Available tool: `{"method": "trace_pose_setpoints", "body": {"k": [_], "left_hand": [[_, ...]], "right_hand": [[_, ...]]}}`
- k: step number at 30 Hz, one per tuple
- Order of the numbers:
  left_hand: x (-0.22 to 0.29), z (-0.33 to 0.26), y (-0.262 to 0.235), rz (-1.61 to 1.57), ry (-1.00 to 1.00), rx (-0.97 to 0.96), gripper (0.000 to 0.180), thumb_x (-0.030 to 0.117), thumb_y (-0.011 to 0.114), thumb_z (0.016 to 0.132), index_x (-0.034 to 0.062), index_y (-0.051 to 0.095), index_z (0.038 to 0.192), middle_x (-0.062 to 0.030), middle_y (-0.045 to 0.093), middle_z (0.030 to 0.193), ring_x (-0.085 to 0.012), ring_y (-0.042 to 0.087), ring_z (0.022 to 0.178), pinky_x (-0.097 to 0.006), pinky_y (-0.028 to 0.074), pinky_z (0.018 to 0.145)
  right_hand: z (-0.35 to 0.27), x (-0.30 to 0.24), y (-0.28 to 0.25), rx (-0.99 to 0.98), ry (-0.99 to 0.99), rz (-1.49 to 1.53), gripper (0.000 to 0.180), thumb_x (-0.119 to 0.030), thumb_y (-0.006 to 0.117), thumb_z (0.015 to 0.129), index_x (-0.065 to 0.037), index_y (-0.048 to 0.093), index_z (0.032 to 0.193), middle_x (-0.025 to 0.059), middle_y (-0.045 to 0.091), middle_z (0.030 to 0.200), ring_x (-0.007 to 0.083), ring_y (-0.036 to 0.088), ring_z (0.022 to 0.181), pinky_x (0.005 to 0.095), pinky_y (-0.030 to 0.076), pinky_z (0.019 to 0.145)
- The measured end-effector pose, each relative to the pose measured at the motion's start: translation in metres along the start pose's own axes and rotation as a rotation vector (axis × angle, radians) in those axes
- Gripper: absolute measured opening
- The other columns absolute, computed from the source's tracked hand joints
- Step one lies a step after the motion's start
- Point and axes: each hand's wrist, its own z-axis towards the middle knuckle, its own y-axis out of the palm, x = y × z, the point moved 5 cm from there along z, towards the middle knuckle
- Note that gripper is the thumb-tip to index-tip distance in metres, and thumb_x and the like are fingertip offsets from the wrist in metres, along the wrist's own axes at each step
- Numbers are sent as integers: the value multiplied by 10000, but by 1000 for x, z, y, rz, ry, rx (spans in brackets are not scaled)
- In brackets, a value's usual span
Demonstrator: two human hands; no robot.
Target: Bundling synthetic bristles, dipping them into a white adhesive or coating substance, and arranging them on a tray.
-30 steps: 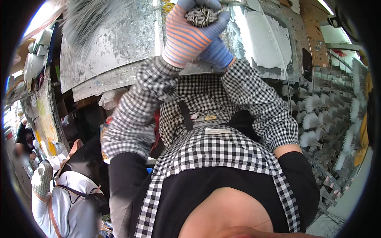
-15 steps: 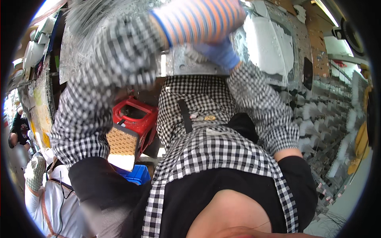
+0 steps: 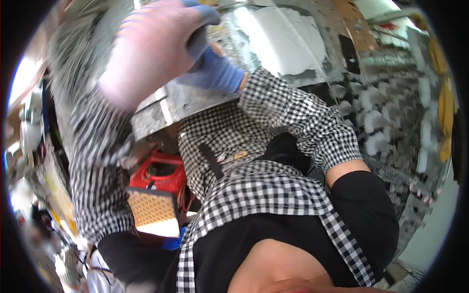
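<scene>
My left hand [image 3: 156,51], in a pale pink striped knit glove with blue-coated fingers, is raised over the near part of the worktable. Its fingers curl inward, and what they hold is hidden. Just behind and below it, my right hand [image 3: 215,71] wears a blue glove, its fingers bent and partly covered by the left. The hands are close together; I cannot make out what is between them. Beyond my left sleeve spreads a bundle of long grey fibres [image 3: 73,56]. Under the hands lies the grey metal worktable [image 3: 188,102].
White material [image 3: 293,41] lies spread on the table's right side. A dark flat object [image 3: 349,52] lies farther right. Racks of white tufted pieces [image 3: 386,107] stand at the right. A red stool [image 3: 163,168] and a patterned board [image 3: 154,210] are low at the left.
My left hand has moved left and turned, its fingers now bent up beside the right hand. My right hand has also shifted left in the picture. The whole view has tilted.
</scene>
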Motion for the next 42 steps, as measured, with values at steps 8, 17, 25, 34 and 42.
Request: {"method": "trace_pose_setpoints", "body": {"k": [8,17,25,34,42], "left_hand": [[19,5,24,-6,-16,-47,190,29,626,841,97,727,986,-109,722,945,-317,694,811,-390,560,724],[65,139,77,-164,353,21,131,128,733,743,58,713,852,-107,687,744,-307,688,721,-410,565,665],[76,188,69,24,254,-445,146,159,692,824,49,753,900,-150,719,766,-292,716,685,-416,590,623],[67,185,103,113,287,-413,202,209,705,844,84,713,1003,-91,716,910,-260,691,847,-391,572,762],[56,182,127,-129,393,-139,222,232,726,840,102,703,1019,-70,722,951,-245,680,881,-391,565,794]], "right_hand": [[-23,30,1,-11,141,207,341,-155,784,766,-74,647,1068,66,712,969,174,685,850,346,574,800],[-68,52,-157,234,257,-84,418,-313,825,792,-57,677,1087,74,742,944,173,724,764,300,621,681],[-75,62,-199,295,-181,-1066,551,-361,784,819,-107,617,1279,93,659,1162,301,663,1002,456,537,840],[-79,87,-179,349,-321,-1307,637,-359,796,798,-91,578,1333,166,608,1269,354,623,1113,527,490,944],[-103,112,-184,614,-355,-1967,475,-375,768,833,-40,617,1134,146,631,898,317,631,693,468,543,639]]}}
